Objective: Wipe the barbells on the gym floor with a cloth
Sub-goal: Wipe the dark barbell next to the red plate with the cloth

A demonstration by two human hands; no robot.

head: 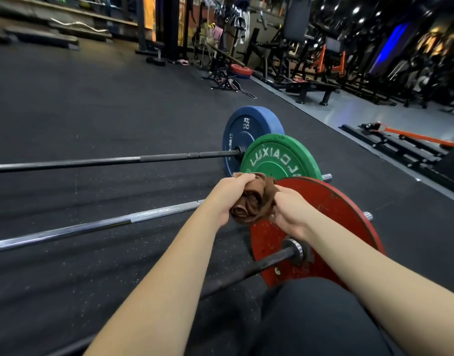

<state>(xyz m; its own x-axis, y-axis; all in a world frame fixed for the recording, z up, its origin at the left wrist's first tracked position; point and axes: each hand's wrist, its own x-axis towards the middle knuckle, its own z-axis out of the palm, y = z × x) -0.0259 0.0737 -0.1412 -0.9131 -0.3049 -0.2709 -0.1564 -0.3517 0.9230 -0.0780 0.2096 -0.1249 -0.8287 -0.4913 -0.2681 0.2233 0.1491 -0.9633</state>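
Note:
Three barbells lie side by side on the black rubber floor. The far one has a dark bar [118,160] and a blue plate [249,134]. The middle one has a chrome bar [97,224] and a green plate [279,158]. The nearest has a dark bar [259,265] and a worn red plate [333,214]. A bunched brown cloth [254,201] is held in the air in front of the red plate. My left hand [228,194] grips its left side and my right hand [290,209] grips its right side.
My dark-clothed knee [318,317] fills the bottom right. A black and orange floor frame [405,142] lies to the right. Benches and machines [310,73] stand at the back right, with a red and blue plate stack [241,71] and a curl bar [79,24] further back.

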